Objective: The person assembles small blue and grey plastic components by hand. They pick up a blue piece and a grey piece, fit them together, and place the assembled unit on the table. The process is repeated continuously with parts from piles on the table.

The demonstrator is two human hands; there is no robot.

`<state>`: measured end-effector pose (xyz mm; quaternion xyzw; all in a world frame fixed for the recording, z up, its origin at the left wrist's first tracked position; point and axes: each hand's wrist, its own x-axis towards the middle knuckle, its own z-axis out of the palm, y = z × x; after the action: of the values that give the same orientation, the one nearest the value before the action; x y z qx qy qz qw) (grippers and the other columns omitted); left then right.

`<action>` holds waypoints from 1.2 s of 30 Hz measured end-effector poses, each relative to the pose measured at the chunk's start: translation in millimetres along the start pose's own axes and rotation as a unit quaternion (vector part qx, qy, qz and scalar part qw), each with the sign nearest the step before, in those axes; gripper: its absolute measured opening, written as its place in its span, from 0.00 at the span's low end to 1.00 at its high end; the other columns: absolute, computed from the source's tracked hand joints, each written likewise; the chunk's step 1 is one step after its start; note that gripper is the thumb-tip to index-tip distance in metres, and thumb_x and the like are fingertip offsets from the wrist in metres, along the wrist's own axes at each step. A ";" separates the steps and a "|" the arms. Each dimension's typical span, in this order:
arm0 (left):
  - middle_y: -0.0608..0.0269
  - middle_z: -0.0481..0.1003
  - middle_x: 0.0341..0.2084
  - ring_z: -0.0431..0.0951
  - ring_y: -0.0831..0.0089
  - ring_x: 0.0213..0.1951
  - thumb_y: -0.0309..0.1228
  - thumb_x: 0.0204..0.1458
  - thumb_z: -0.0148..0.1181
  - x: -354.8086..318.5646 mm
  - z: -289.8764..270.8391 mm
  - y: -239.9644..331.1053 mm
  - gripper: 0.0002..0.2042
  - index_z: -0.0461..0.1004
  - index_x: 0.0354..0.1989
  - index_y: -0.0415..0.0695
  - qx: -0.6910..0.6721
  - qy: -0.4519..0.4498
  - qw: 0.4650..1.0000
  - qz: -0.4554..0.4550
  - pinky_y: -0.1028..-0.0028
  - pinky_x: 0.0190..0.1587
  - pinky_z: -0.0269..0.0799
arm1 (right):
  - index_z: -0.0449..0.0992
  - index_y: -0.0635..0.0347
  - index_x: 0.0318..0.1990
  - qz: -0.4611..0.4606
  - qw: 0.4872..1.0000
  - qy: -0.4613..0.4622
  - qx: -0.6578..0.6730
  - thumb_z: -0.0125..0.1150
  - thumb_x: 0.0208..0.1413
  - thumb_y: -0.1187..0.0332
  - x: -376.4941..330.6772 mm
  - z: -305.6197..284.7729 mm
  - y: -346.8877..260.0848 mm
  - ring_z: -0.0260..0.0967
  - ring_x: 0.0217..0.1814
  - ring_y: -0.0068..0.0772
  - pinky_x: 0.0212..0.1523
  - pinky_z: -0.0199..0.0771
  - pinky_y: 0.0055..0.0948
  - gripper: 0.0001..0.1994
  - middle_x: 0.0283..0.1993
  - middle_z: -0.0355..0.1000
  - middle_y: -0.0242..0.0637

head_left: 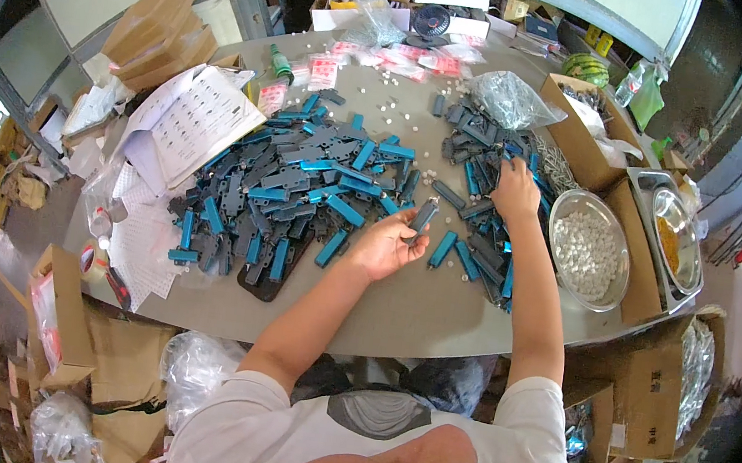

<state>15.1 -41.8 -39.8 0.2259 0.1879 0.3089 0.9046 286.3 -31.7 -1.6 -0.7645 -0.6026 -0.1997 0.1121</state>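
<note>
One grey block, small and oblong, sits pinched in left hand fingertips above the table. Right hand reaches forward, fingers curled on the grey-blue pile; whether it grips a piece, cannot tell.

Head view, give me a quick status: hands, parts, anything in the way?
Left hand holds one dark grey part, palm up. Right hand reaches into the right-hand pile of parts. Metal bowl of white pieces just right of that forearm.
</note>
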 end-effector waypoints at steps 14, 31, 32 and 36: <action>0.60 0.71 0.44 0.72 0.68 0.46 0.26 0.56 0.47 -4.7 7.4 -10.5 0.17 0.57 0.54 0.50 0.084 -0.007 0.995 0.047 0.66 0.47 0.69 | 0.75 0.64 0.33 0.105 0.824 -0.126 0.542 0.63 0.48 0.75 -39.2 -70.1 -54.6 0.69 0.37 0.23 0.38 0.69 0.22 0.05 0.37 0.74 0.38; 0.64 0.64 0.48 0.68 0.69 0.49 0.23 0.47 0.44 -3.9 9.7 -11.8 0.26 0.55 0.58 0.52 0.035 -0.021 0.993 0.115 0.65 0.52 0.67 | 0.77 0.64 0.41 -0.017 0.892 0.153 0.426 0.62 0.46 0.77 -101.8 -45.8 -126.3 0.72 0.33 0.40 0.35 0.72 0.31 0.13 0.37 0.74 0.44; 0.63 0.64 0.49 0.68 0.69 0.49 0.24 0.47 0.44 -4.5 11.5 -11.8 0.26 0.54 0.58 0.52 0.034 -0.032 0.991 0.129 0.64 0.51 0.67 | 0.77 0.64 0.41 0.026 0.878 0.147 0.454 0.62 0.47 0.76 -103.1 -47.1 -125.8 0.72 0.31 0.38 0.33 0.72 0.30 0.11 0.34 0.74 0.43; 0.59 0.64 0.51 0.68 0.67 0.50 0.25 0.47 0.44 -2.7 5.9 -12.2 0.28 0.51 0.60 0.52 0.053 -0.048 0.986 0.148 0.63 0.49 0.68 | 0.72 0.65 0.38 0.165 0.588 -0.037 0.791 0.59 0.55 0.76 -102.6 -31.5 -119.0 0.70 0.27 0.19 0.26 0.67 0.17 0.05 0.30 0.74 0.34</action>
<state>21.7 -53.9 -40.8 0.3138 0.1247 0.4172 0.8437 146.1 -105.0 -26.9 -0.4678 -0.3898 0.4060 0.6815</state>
